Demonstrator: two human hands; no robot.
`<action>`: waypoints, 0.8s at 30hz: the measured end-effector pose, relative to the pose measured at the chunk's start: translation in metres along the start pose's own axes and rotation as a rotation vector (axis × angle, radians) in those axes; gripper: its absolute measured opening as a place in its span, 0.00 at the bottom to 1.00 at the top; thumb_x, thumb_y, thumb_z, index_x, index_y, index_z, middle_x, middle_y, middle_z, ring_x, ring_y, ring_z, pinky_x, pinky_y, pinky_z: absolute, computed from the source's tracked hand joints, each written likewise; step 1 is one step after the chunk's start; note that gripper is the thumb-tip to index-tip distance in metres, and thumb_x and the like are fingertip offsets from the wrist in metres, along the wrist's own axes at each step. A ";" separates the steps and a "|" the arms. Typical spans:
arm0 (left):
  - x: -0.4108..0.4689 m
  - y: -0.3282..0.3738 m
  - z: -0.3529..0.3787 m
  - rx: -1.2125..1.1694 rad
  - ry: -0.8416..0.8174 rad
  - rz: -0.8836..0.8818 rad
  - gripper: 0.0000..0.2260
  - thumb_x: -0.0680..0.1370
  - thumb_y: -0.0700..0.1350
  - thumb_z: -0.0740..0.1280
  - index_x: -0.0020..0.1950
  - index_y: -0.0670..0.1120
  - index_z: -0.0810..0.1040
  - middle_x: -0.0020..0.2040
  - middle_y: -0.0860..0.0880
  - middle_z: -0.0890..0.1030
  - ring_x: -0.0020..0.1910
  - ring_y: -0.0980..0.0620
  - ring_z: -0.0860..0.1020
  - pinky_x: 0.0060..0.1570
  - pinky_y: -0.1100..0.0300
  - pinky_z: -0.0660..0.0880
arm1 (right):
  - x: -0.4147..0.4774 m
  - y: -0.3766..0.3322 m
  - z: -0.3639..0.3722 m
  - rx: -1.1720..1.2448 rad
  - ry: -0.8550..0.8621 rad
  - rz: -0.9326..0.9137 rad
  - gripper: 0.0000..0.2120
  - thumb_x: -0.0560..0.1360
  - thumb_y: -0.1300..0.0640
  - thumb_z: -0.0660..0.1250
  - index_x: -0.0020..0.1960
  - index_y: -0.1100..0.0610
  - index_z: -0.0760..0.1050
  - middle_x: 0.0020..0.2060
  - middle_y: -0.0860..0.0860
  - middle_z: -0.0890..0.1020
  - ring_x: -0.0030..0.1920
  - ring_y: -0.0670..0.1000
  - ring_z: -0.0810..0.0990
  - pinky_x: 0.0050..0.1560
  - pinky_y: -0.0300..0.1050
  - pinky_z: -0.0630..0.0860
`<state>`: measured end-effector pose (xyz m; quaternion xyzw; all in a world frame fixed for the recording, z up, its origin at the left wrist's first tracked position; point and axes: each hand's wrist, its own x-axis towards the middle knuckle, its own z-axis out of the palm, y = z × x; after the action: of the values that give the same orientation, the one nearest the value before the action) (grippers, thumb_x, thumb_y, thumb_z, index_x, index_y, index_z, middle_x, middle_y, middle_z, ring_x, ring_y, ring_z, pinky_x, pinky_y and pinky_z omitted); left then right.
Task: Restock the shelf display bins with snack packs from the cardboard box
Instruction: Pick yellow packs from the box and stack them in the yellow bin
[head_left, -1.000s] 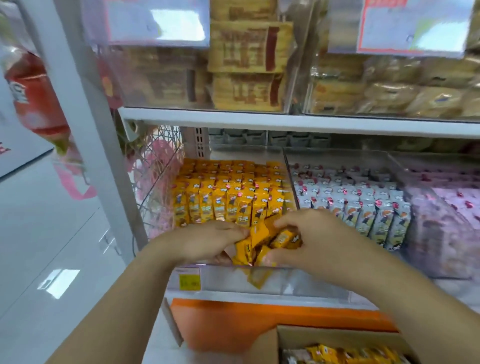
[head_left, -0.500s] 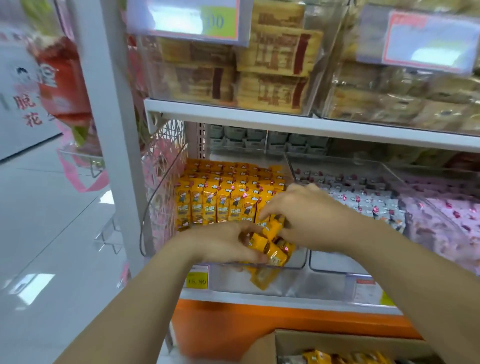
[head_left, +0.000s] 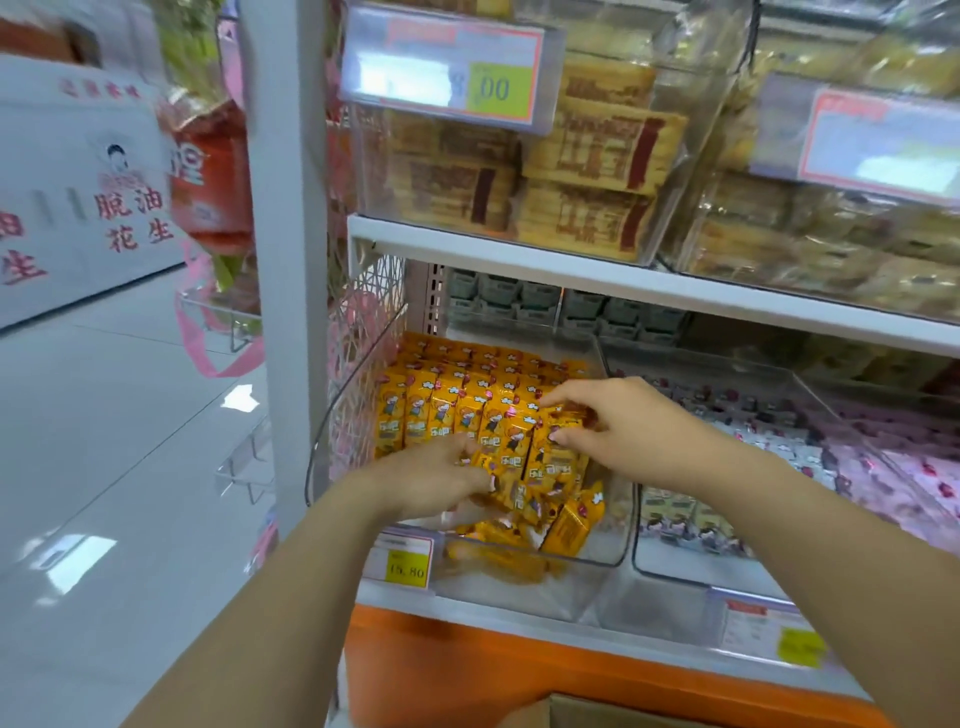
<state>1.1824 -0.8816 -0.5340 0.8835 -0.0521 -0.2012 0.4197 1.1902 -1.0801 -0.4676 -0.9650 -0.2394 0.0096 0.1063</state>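
A clear plastic bin (head_left: 613, 551) on the lower shelf holds rows of yellow snack packs (head_left: 441, 405) standing upright. Both my hands are inside its front part. My left hand (head_left: 431, 483) grips several yellow packs (head_left: 506, 478) from the left. My right hand (head_left: 618, 431) pinches the top of the same packs from the right and above. A few loose yellow packs (head_left: 571, 525) lie tilted at the bin's front. The top edge of the cardboard box (head_left: 566, 712) shows at the bottom of the view.
To the right stand bins of white-blue packs (head_left: 691, 519) and pink packs (head_left: 893, 467). The upper shelf (head_left: 571, 270) carries clear bins of brown biscuit packs (head_left: 597, 150). A white shelf post (head_left: 285, 260) rises at the left, with open floor (head_left: 104, 441) beyond it.
The view has tilted up and come closer to the shelf. My hands have moved the yellow packs further back in the bin, up against the standing rows.
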 end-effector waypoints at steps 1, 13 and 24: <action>0.000 -0.001 0.000 -0.022 0.029 -0.001 0.20 0.78 0.50 0.63 0.69 0.52 0.66 0.54 0.46 0.81 0.53 0.52 0.79 0.46 0.58 0.73 | -0.002 0.001 0.000 0.038 0.015 0.000 0.17 0.78 0.50 0.63 0.67 0.43 0.71 0.60 0.45 0.77 0.46 0.47 0.80 0.48 0.39 0.74; -0.017 -0.001 -0.008 -1.184 0.299 0.098 0.04 0.77 0.35 0.64 0.48 0.43 0.72 0.51 0.42 0.80 0.45 0.48 0.83 0.50 0.52 0.78 | -0.014 -0.006 0.006 0.649 0.447 0.185 0.09 0.72 0.56 0.72 0.41 0.53 0.71 0.31 0.49 0.76 0.29 0.46 0.74 0.30 0.34 0.68; 0.009 -0.019 -0.020 -0.484 0.336 0.115 0.16 0.75 0.33 0.69 0.62 0.41 0.73 0.44 0.48 0.81 0.37 0.56 0.78 0.31 0.69 0.72 | 0.042 -0.038 0.032 0.521 0.174 0.146 0.18 0.75 0.52 0.69 0.63 0.50 0.68 0.38 0.41 0.76 0.40 0.43 0.77 0.40 0.38 0.73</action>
<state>1.1968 -0.8573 -0.5397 0.7745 0.0176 -0.0345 0.6314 1.2080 -1.0216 -0.4900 -0.9170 -0.1489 -0.0044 0.3700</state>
